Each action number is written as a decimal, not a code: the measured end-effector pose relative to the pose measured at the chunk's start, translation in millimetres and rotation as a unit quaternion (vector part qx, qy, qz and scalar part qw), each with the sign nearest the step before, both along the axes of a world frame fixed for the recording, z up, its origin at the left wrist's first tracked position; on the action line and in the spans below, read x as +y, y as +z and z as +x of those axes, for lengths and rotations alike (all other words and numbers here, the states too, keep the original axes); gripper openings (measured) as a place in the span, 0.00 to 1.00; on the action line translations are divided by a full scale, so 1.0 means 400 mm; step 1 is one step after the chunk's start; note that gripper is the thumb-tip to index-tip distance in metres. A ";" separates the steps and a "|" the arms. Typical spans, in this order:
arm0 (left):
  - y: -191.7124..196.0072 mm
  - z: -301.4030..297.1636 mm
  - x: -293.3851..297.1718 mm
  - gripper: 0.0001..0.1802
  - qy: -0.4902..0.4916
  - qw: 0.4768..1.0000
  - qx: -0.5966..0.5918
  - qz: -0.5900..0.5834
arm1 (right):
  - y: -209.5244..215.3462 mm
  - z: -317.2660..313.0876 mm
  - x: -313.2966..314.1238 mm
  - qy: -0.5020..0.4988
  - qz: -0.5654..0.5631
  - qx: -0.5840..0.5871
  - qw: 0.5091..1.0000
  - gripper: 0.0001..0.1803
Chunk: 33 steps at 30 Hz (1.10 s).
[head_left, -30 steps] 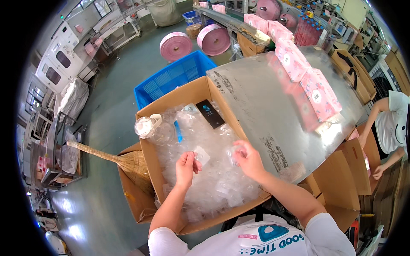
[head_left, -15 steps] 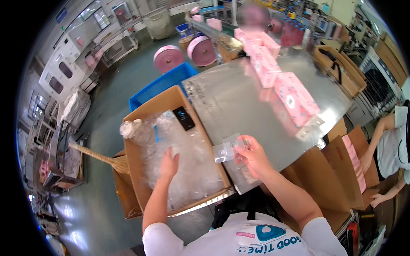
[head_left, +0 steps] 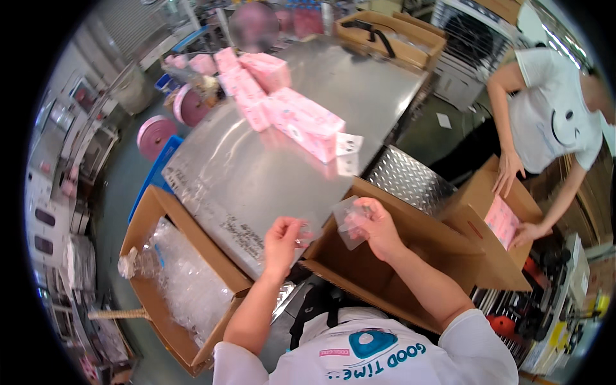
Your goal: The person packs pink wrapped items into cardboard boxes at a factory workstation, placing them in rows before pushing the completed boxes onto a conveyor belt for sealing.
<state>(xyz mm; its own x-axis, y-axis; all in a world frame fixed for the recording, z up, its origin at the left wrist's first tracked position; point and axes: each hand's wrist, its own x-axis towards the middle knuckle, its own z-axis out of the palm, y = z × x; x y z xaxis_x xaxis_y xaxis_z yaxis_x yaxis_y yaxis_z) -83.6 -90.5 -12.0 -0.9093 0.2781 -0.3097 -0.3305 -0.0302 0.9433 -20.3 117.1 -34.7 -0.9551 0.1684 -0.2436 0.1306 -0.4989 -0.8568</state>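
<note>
Both my hands are raised in front of my chest, near the edge of the metal table. My left hand (head_left: pixel 280 249) has its fingers pinched around a small clear plastic piece (head_left: pixel 307 236). A short way to its right, my right hand (head_left: pixel 378 230) grips flat clear plastic pieces (head_left: pixel 348 224), whose exact number I cannot tell. Beneath my right hand and forearm stands an open cardboard box (head_left: pixel 433 253) with a brown inside. To my left, another cardboard box (head_left: pixel 221 260) holds a heap of clear plastic pieces (head_left: pixel 186 282).
Pink packs (head_left: pixel 305 122) line the metal table (head_left: pixel 212 157). On the right, a co-worker (head_left: pixel 552 115) has both hands at a carton (head_left: pixel 471 215) with pink packs inside. A blue crate (head_left: pixel 153 179), pink rolls (head_left: pixel 156 136) and a shallow carton (head_left: pixel 391 38) stand farther off.
My view has swung to the right. My left hand has left the box of plastic pieces, come near my right hand and closed on a clear piece. The right hand keeps its pieces.
</note>
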 end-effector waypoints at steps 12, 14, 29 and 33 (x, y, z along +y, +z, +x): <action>-0.088 0.019 -0.833 0.12 0.246 0.878 0.149 -0.382 | -0.810 0.520 0.353 0.177 0.527 -0.454 0.696 0.31; -0.125 0.073 -1.011 0.15 0.148 0.718 0.145 -0.664 | -0.767 0.522 0.278 0.162 0.484 -0.497 0.702 0.49; -0.005 -0.957 -0.144 0.26 -0.114 0.756 0.525 -0.375 | -0.595 0.359 0.484 0.349 0.716 -0.486 0.361 0.26; -0.044 -1.016 -0.017 0.28 -0.176 0.684 0.537 -0.462 | -0.402 0.221 0.300 0.359 0.657 -0.427 0.507 0.29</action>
<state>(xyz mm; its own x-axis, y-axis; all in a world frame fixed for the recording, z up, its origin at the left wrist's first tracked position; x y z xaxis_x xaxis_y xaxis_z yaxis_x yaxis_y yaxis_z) -490.0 -97.4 -29.7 -0.6773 0.6748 0.2931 0.7342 0.6454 0.2107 68.1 237.0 -195.6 -0.5265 0.4038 -0.7482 0.4773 0.8686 0.1329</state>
